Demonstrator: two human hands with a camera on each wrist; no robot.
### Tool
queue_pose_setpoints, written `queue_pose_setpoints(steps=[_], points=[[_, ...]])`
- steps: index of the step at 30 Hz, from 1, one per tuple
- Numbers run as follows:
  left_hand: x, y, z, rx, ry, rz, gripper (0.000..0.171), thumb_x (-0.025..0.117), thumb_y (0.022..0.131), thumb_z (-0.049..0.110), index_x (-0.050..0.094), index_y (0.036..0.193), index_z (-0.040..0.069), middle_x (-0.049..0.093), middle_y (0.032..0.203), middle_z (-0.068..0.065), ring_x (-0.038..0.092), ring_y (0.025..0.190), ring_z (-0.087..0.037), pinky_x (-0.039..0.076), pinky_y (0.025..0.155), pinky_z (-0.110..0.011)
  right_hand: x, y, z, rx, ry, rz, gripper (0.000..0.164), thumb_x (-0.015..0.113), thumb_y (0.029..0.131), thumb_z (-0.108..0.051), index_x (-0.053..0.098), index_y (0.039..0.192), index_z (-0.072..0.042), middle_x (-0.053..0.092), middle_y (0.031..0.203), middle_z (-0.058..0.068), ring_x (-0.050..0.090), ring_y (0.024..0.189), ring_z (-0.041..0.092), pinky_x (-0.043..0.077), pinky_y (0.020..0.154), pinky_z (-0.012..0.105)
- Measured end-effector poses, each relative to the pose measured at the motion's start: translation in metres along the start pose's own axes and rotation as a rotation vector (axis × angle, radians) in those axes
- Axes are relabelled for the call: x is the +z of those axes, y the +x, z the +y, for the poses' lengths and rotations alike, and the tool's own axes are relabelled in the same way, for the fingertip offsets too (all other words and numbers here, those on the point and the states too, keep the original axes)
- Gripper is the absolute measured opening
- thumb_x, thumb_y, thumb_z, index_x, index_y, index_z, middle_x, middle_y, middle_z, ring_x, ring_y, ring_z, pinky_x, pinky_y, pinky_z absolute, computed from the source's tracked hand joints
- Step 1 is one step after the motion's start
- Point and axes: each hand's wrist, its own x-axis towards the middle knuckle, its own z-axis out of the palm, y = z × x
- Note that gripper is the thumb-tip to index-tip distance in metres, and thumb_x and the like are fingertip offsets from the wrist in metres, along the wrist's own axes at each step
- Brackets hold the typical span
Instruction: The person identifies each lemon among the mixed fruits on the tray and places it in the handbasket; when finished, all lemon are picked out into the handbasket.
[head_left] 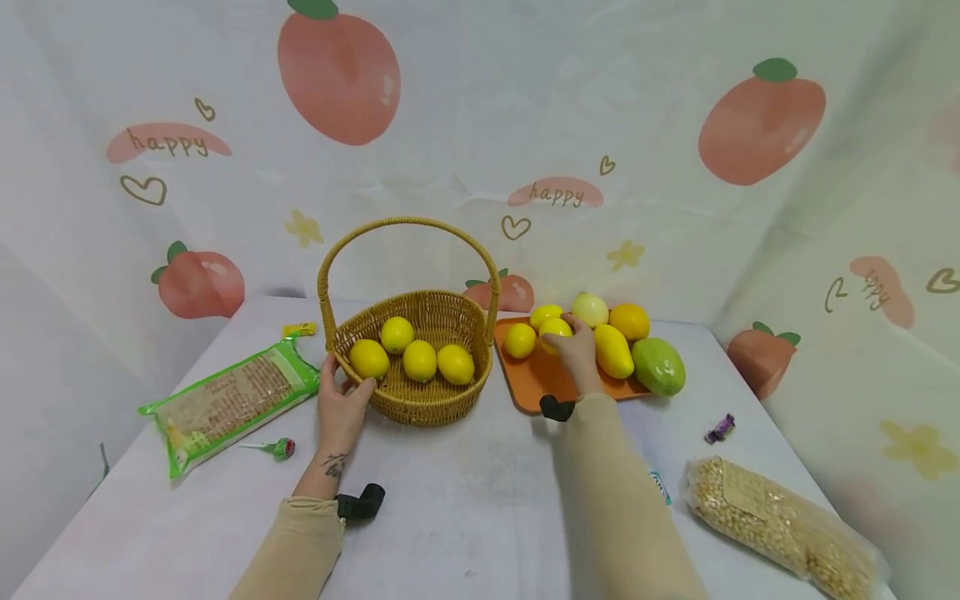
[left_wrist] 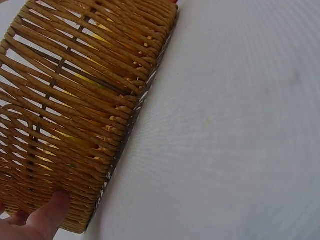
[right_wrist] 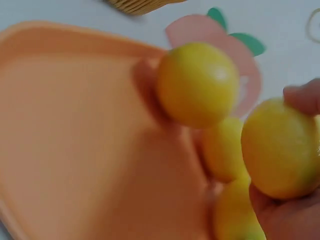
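Note:
A wicker basket (head_left: 423, 410) with a tall arched handle stands at the middle of the table, several lemons (head_left: 420, 362) inside it. At its left side my left hand (head_left: 342, 408) holds the basket, the thumb pressed against the woven outer wall (left_wrist: 80, 115). Over the orange tray (head_left: 525, 379), my right hand (head_left: 579, 354) grips a lemon (right_wrist: 280, 150) between thumb and fingers. Close by on the tray are another lemon (head_left: 520, 341) and one behind it (head_left: 547, 314). A yellow mango (head_left: 613, 351) lies just right of the hand.
A pale round fruit (head_left: 590, 309), an orange (head_left: 629, 321) and a large green fruit (head_left: 658, 367) crowd the tray's right. Left lie a green-edged food packet (head_left: 232, 400), a lollipop (head_left: 283, 448) and a yellow packet (head_left: 298, 329). Right lie a purple candy (head_left: 720, 428) and a bag of beans (head_left: 780, 521).

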Motion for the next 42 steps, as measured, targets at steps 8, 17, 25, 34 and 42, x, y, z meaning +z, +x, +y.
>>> queue_pose_setpoints(steps=[8,17,25,34,42], points=[[0.001,-0.001,0.002,-0.011,0.006,-0.007,0.081,0.054,0.085,0.008,0.006,0.15,0.015,0.014,0.153,-0.009,0.036,0.124,-0.031,0.04,0.074,-0.006,-0.019,-0.016,-0.022,-0.136,0.171,-0.189,0.059,0.061,0.081,0.001,0.042,0.137,-0.002,0.042,0.137,0.011,0.044,0.108,0.017,0.046,0.083,0.02],[0.001,-0.001,0.003,-0.015,0.012,-0.002,0.081,0.053,0.085,0.009,0.006,0.15,0.016,0.012,0.154,-0.008,0.036,0.125,-0.031,0.04,0.072,-0.005,-0.006,-0.047,-0.04,-0.281,0.236,-0.518,0.058,0.064,0.077,0.006,0.046,0.133,0.001,0.05,0.126,0.004,0.05,0.101,0.015,0.049,0.08,0.022],[0.0,-0.001,0.003,-0.007,0.004,-0.01,0.08,0.053,0.086,0.008,0.006,0.15,0.015,0.011,0.154,-0.009,0.035,0.126,-0.033,0.04,0.07,-0.002,0.043,-0.061,-0.044,-0.328,0.178,-0.691,0.057,0.063,0.074,0.006,0.048,0.13,0.004,0.049,0.131,0.017,0.052,0.099,0.018,0.048,0.082,0.028],[0.003,0.0,0.001,-0.031,0.003,-0.03,0.081,0.054,0.086,0.009,0.004,0.15,0.016,0.01,0.155,-0.008,0.034,0.127,-0.031,0.04,0.071,-0.003,0.094,-0.069,-0.047,-0.334,-0.02,-0.772,0.057,0.069,0.076,-0.001,0.051,0.13,-0.003,0.052,0.132,0.014,0.052,0.109,0.021,0.046,0.091,0.031],[0.001,-0.001,0.003,-0.017,0.01,-0.002,0.081,0.053,0.084,0.008,0.007,0.15,0.017,0.014,0.154,-0.008,0.036,0.125,-0.03,0.04,0.074,-0.007,0.091,-0.075,-0.053,-0.348,0.113,-0.679,0.051,0.062,0.08,0.008,0.048,0.129,0.005,0.047,0.133,0.026,0.041,0.128,0.034,0.033,0.108,0.038]])
